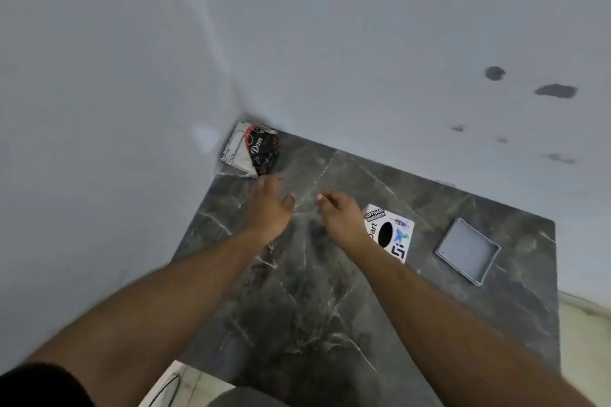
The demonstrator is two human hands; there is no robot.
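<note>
Your pack point(253, 150) lies in the far left corner of the table point(314, 291), pushed up where the 2 walls point(99, 76) meet. Your left hand point(269, 205) is stretched toward it, fingers loosely straight and holding nothing; they are blurred, so you cannot tell whether the tips touch the pack's near edge. Nothing lies between that hand and the pack. Your right hand point(340, 215) hovers just beside the left, fingers loosely curled and holding nothing. Its wrist covers the left edge of a card point(390, 233), which lies flat on the table. Farther right, well apart from the pack, sits a tray point(468, 251).

The pack is crinkled glossy film, part clear and white, part black and red, with "Dove" printed on it. The table is dark grey stone with pale veins. The card is white, rectangular, with printed stickers. The tray is square, shallow, matte grey with a low rim. The walls are plain white; the right one carries a few grey patches point(555, 91).
</note>
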